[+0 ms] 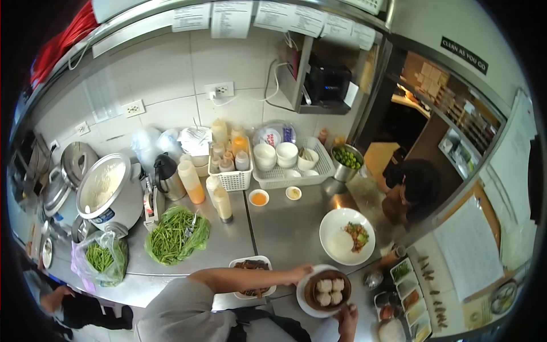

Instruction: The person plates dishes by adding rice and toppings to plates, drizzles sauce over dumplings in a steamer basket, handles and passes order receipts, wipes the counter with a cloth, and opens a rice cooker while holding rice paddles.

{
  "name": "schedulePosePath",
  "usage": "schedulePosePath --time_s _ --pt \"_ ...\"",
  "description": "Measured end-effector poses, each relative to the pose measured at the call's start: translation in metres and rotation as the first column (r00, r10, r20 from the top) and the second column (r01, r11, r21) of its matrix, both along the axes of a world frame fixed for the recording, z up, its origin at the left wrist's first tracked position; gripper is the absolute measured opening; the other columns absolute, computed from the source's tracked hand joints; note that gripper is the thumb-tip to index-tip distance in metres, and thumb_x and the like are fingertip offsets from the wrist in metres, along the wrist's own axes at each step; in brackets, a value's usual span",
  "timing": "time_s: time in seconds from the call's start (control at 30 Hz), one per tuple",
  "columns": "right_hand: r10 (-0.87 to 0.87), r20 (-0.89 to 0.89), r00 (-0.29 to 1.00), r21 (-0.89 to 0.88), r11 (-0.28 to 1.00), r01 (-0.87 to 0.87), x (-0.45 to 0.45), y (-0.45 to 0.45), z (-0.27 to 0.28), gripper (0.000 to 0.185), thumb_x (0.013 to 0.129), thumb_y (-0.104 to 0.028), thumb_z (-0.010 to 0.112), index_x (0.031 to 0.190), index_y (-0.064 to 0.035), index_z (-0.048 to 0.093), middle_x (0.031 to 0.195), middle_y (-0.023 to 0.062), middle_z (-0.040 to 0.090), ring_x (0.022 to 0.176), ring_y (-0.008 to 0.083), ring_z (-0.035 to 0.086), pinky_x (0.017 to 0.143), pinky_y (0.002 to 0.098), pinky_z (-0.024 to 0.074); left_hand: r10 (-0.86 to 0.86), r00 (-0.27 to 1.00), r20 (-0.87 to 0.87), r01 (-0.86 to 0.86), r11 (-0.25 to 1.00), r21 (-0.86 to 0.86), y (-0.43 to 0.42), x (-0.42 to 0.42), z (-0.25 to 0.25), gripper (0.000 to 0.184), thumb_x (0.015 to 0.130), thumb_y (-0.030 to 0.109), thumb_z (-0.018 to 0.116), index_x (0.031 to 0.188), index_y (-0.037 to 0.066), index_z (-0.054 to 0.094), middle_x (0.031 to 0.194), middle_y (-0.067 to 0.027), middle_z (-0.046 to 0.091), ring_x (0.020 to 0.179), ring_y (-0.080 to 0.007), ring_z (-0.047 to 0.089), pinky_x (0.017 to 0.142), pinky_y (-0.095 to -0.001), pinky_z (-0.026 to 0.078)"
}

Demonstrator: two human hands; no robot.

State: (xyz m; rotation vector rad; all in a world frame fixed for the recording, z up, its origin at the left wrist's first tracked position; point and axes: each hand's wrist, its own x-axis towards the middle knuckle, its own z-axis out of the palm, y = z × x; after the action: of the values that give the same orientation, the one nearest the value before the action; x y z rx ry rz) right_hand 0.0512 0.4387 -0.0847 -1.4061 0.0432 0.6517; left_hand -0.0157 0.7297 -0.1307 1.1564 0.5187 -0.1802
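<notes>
A white plate (303, 304) carries a round brown steamer basket (310, 289) with several pale dumplings (330, 291) in it. My left hand (300, 274) is closed on the plate's upper left edge. At the lower right side of the plate and basket is my right hand (346, 313), its fingers bent in; what they hold there is too small to make out. Left of the plate, partly under my left arm, a white dish (250, 262) holds dark brown food. Above and right stands a large white bowl (335, 242) with rice and mixed food.
Bags of green beans (176, 235), a rice cooker (111, 185) and squeeze bottles (191, 181) stand left. Small sauce bowls (259, 198) and a rack of bowls (293, 179) lie ahead. Topping containers (407, 288) line the right. Other people (419, 191) are at the right opening and lower left.
</notes>
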Motion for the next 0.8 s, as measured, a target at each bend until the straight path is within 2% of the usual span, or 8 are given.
schedulePosePath --time_s 0.2,0.37,0.4,0.47,0.5,0.57,0.63,0.8 --pt "-0.2 0.153 0.968 -0.082 0.973 0.214 -0.004 -0.054 -0.047 0.019 0.083 -0.008 0.064 0.099 -0.0054 0.054 0.083 0.002 0.058 0.071 0.0116 0.054 0.062 0.0264 0.0478 -0.469 0.883 0.023 0.381 0.744 0.55 -0.033 0.069 0.017 0.052 0.095 0.034 0.044 0.142 0.015 0.033 0.13 -0.0191 0.05 0.104 -0.0298 0.059 0.078 -0.0435 0.054" --pt "-0.041 0.401 0.915 -0.312 0.933 0.179 0.058 -0.124 -0.129 0.019 0.082 -0.006 0.061 0.099 -0.0027 0.054 0.079 0.0051 0.059 0.065 0.0138 0.056 0.053 0.0268 0.0487 -0.296 0.878 0.375 -0.299 0.273 0.914 0.045 0.05 0.251 0.046 0.089 0.024 0.058 0.132 0.011 0.046 0.119 -0.0209 0.055 0.1 -0.0323 0.06 0.084 -0.0421 0.047" --pt "0.023 0.4 0.916 -0.272 0.958 0.095 0.068 -0.129 -0.125 0.021 0.082 -0.006 0.061 0.101 -0.0019 0.054 0.08 0.0059 0.06 0.064 0.0142 0.056 0.052 0.0272 0.0484 -0.093 0.775 0.625 -0.472 0.574 0.669 0.076 0.038 0.323 0.039 0.088 0.02 0.057 0.125 0.009 0.051 0.113 -0.0197 0.058 0.097 -0.0296 0.06 0.083 -0.0424 0.047" --pt "0.142 0.407 0.902 -0.189 0.98 -0.069 0.078 -0.137 -0.109 0.024 0.082 -0.007 0.06 0.104 -0.0003 0.053 0.081 0.0074 0.06 0.062 0.0151 0.057 0.049 0.028 0.0478 0.271 0.472 0.839 -0.866 0.322 0.383 0.148 0.022 0.413 0.042 0.082 0.009 0.062 0.122 0.004 0.05 0.105 -0.0128 0.059 0.094 -0.0209 0.059 0.08 -0.0344 0.048" --pt "0.282 0.538 0.794 -0.495 0.868 0.027 0.097 -0.153 -0.139 0.03 0.084 -0.01 0.058 0.112 -0.0001 0.052 0.081 0.0079 0.061 0.062 0.0161 0.056 0.05 0.0262 0.0469 0.11 0.056 0.992 -0.963 0.267 0.024 0.192 0.027 0.452 0.041 0.081 0.009 0.063 0.12 0.003 0.051 0.108 -0.0132 0.059 0.098 -0.0222 0.058 0.085 -0.0353 0.047" --pt "0.471 0.709 0.525 -0.688 0.625 0.369 0.093 -0.151 -0.1 0.031 0.087 -0.013 0.055 0.115 -0.0007 0.051 0.084 0.008 0.061 0.063 0.0188 0.056 0.054 0.0289 0.0481 -0.149 -0.068 0.987 -0.964 -0.244 -0.103 0.282 0.034 0.508 0.04 0.08 0.018 0.067 0.116 0.004 0.057 0.111 -0.0164 0.058 0.097 -0.0247 0.057 0.086 -0.0347 0.045" --pt "0.469 0.76 0.45 -0.65 0.562 0.511 0.085 -0.116 -0.024 0.029 0.088 -0.016 0.055 0.114 -0.0019 0.051 0.089 0.0079 0.061 0.068 0.0199 0.056 0.059 0.0309 0.0488 -0.167 -0.07 0.984 -0.944 -0.307 -0.12 0.321 0.041 0.542 0.04 0.078 0.02 0.066 0.116 0.008 0.06 0.103 -0.017 0.061 0.092 -0.0249 0.059 0.082 -0.0341 0.046" --pt "0.007 0.675 0.738 -0.401 0.843 0.359 0.036 -0.055 0.078 0.023 0.087 -0.011 0.058 0.108 -0.0011 0.055 0.111 0.0121 0.06 0.107 0.0241 0.056 0.091 0.0353 0.0438 0.14 0.551 0.822 -0.831 0.009 0.556 0.301 0.041 0.463 0.041 0.081 0.019 0.067 0.12 0.01 0.06 0.103 -0.0108 0.064 0.087 -0.0157 0.061 0.078 -0.031 0.048"
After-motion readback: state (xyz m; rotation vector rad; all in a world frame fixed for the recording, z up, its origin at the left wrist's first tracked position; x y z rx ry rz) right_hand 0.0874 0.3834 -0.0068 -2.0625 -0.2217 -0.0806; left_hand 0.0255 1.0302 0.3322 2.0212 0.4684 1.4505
